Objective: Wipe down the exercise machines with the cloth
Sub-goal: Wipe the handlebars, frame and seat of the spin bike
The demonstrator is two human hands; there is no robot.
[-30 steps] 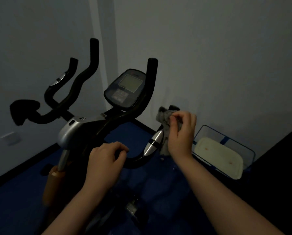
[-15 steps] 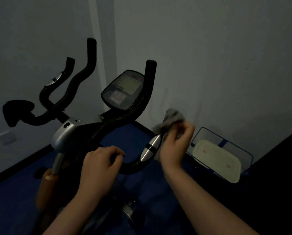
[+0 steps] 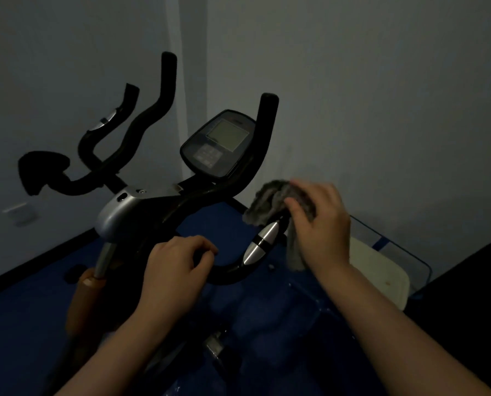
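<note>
My right hand (image 3: 321,227) curls over the cloth (image 3: 272,201), pressing it round the bar's (image 3: 230,272) end, while my left hand (image 3: 175,267) grips that bar's lower bend.

My cloth (image 3: 275,201) looks fuzzy and rough. The handlebar (image 3: 232,192) looks smooth and black, with a shiny silver metal bit (image 3: 260,242).

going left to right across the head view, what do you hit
wall socket → black pad → left hand → console → cloth → right hand → bin
</note>
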